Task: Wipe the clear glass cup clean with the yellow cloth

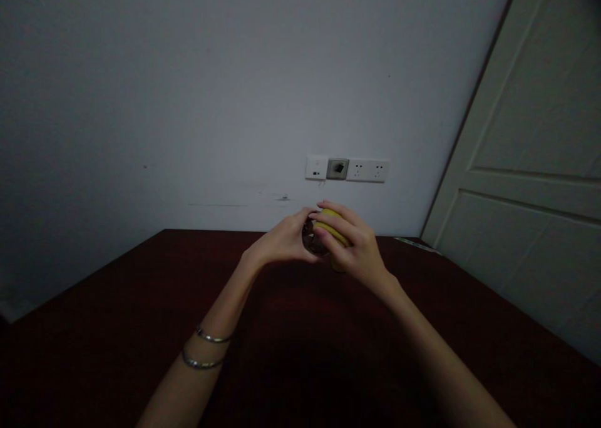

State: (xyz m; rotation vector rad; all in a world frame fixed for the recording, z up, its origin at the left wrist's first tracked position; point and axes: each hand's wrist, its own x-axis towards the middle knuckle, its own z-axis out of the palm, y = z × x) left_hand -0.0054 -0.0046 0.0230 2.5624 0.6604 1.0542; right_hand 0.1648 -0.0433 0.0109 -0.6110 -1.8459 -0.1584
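Note:
My left hand (286,237) is wrapped around a dark, see-through round vessel (310,237) that looks like a glass or jar, its open-looking end facing me. My right hand (357,246) grips a yellow thing (334,228) with curved edges and presses it against the right side of the vessel. Whether it is a sponge, a cloth or a lid I cannot tell. Both hands are raised close together above the far part of the dark red table (291,303). My fingers hide much of both things.
Behind the table rises a pale wall (211,102) with a row of sockets and switch plates (347,169). A white panelled door (526,196) stands at the right. A thin flat strip (416,245) lies at the table's far right edge.

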